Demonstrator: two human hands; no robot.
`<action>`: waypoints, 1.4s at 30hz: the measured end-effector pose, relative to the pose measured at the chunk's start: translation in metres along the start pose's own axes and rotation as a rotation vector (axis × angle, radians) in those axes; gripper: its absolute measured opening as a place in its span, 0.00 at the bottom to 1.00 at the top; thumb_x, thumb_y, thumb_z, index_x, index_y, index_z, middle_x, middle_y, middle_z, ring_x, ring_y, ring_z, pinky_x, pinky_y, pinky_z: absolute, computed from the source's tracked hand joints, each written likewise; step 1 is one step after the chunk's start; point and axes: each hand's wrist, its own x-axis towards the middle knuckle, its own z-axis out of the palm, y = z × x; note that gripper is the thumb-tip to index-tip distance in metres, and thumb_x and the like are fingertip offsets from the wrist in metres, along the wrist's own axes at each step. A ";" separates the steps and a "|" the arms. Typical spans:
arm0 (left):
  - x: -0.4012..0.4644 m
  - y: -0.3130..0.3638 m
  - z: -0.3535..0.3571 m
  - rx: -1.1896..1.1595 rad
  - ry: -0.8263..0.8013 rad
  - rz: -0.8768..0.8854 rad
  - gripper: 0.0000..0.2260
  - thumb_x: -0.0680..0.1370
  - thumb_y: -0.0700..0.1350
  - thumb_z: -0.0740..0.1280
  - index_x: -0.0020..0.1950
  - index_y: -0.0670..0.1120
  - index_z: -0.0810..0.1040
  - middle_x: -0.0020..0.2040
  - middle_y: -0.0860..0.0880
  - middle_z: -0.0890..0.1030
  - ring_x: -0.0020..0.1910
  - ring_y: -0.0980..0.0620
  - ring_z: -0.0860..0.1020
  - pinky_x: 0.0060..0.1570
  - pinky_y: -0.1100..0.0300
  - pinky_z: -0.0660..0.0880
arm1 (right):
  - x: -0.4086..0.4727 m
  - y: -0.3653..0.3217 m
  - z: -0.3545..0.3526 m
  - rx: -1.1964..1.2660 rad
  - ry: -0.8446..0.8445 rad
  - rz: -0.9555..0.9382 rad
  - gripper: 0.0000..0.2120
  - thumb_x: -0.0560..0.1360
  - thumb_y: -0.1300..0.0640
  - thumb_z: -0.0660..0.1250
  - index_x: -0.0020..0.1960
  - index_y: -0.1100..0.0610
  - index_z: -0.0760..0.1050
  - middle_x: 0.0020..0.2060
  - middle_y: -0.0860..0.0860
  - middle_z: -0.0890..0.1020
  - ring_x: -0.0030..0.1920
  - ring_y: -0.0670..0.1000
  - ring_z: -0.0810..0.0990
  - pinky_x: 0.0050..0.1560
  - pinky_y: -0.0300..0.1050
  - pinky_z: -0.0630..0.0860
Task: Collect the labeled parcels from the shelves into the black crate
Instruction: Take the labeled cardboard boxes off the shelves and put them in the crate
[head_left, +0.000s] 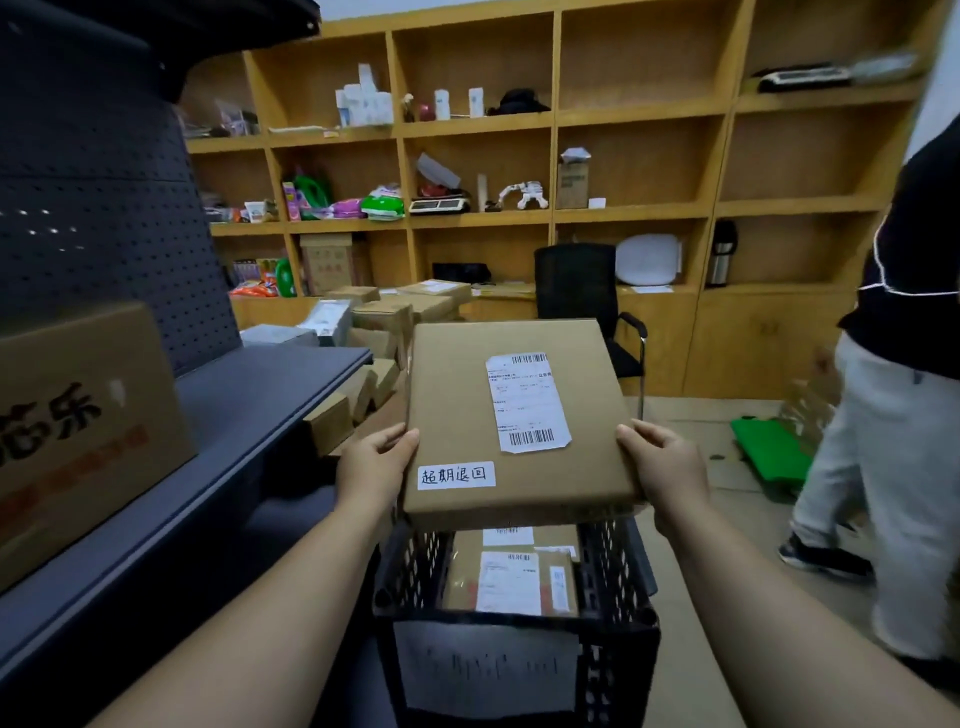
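Flat cardboard parcel (498, 415) held out level over the black crate (514, 639), its near edge above the crate's far end. Left hand (375, 467) grips the near left corner, thumb on top, fingers under and out of sight; right hand (665, 467) grips the near right corner the same way. Shipping label (527, 401) sits on the top face, with a small handwritten sticker (456, 475) near the left thumb. Parcel looks stiff: edges straight, top face flat, no sag between the two hands. Probably light to moderate, since it rides level from one end only (contents unknown, so treat as possibly fragile). Plain cardboard should give decent friction; the glossy label is likely slicker, better kept clear of the thumbs. Best hold seems the two long sides or the near corners, as now. Crate already holds at least one labeled box (511, 582), lying flat. The parcel looks about as wide as the opening, so it may need lowering squarely. A second person (893, 364) stands well to the right.
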 end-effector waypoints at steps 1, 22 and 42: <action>0.013 -0.008 0.005 0.013 -0.019 -0.021 0.16 0.76 0.44 0.69 0.63 0.41 0.78 0.56 0.45 0.81 0.49 0.52 0.78 0.53 0.59 0.74 | 0.008 0.005 0.007 -0.020 0.008 0.019 0.17 0.74 0.50 0.69 0.59 0.56 0.79 0.49 0.50 0.81 0.51 0.53 0.78 0.55 0.57 0.78; 0.122 -0.132 0.104 0.095 -0.095 -0.444 0.16 0.78 0.46 0.64 0.65 0.44 0.76 0.56 0.42 0.82 0.50 0.42 0.80 0.55 0.48 0.77 | 0.099 0.115 0.087 -0.365 0.015 0.300 0.12 0.76 0.54 0.61 0.44 0.59 0.80 0.40 0.56 0.83 0.44 0.58 0.79 0.43 0.48 0.75; 0.160 -0.191 0.156 0.186 -0.016 -0.569 0.16 0.81 0.43 0.59 0.68 0.43 0.73 0.59 0.42 0.79 0.48 0.45 0.78 0.47 0.56 0.74 | 0.149 0.176 0.131 -0.362 -0.044 0.378 0.11 0.77 0.55 0.58 0.42 0.54 0.78 0.39 0.52 0.81 0.38 0.50 0.76 0.34 0.42 0.67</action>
